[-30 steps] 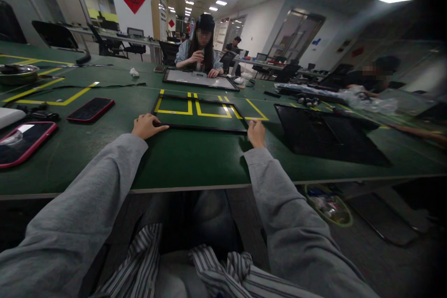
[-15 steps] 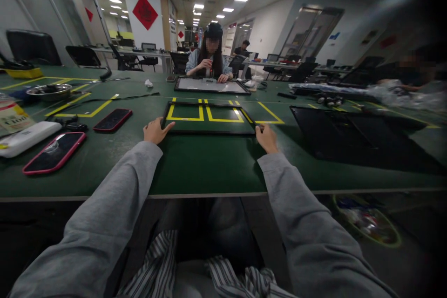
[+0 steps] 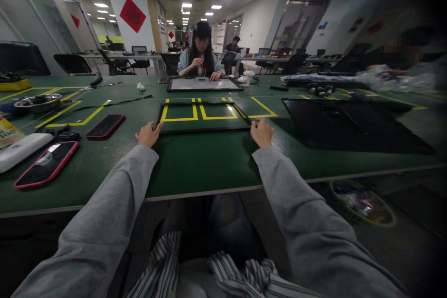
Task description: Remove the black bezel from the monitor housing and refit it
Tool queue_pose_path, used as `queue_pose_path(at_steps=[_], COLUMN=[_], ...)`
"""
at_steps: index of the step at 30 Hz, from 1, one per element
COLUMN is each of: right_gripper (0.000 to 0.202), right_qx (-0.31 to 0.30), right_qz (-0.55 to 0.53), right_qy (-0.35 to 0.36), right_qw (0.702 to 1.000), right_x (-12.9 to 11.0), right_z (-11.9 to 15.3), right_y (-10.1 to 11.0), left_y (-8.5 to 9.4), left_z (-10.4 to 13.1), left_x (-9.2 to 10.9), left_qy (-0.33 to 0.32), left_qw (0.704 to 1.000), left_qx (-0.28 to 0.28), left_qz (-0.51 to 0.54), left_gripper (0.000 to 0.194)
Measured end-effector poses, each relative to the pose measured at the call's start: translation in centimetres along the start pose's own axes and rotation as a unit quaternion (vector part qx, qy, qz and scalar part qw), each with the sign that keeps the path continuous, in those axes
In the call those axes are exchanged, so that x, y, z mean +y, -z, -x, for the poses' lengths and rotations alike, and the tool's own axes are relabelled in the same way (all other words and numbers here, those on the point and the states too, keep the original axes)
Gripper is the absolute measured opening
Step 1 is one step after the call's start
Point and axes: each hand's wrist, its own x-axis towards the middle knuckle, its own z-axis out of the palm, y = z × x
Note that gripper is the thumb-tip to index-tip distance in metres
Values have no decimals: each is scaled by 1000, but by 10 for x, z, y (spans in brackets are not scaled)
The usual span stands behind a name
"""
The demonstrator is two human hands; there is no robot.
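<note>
Your left hand [image 3: 149, 134] and right hand [image 3: 262, 132] each have thumb and fingers clamped on a near corner of the thin black frame [image 3: 206, 130], set over the green table [image 3: 206, 163]; whether it touches the surface I cannot tell. It looks light and smooth, its slim bars likely to flex or crack, so those stiffer corners seem your surest hold. Yellow tape [image 3: 179, 120] shows through its opening, and farther off a co-worker sits behind a grey panel [image 3: 206, 84].
</note>
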Motion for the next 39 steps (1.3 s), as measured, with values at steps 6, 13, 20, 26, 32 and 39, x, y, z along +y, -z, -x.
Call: queue_pose_path(at_steps=[6,13,20,26,32,39], right_gripper=[43,43,49,54,57,52], right_qx=[-41,-71,-70,-74,-56,-30], right_qz=[29,25,-4,-50,-152,-134], right_qy=[25,59,103,91,75,69], right_qw=[998,995,992,992,984,988], right_x=[5,5,10,19,24,28], right_z=[-11,-38,-47,-49,-49,-51], right_y=[-14,-36,-50,-53,-52,-52], left_y=[-7,-19,-30,-26,-22,-19], left_z=[-20,-56,-59,-55,-57,-53], left_x=[1,-8,-11,-8,-14,-11], left_qy=[-3,0,-31,-43,-86,-100], left_qw=[999,1000,999,999,992,991], left_qx=[-36,-24,-19,-1,-73,-67], left_qz=[10,7,-18,-20,53,63], left_gripper=[76,68,60,63,61,58])
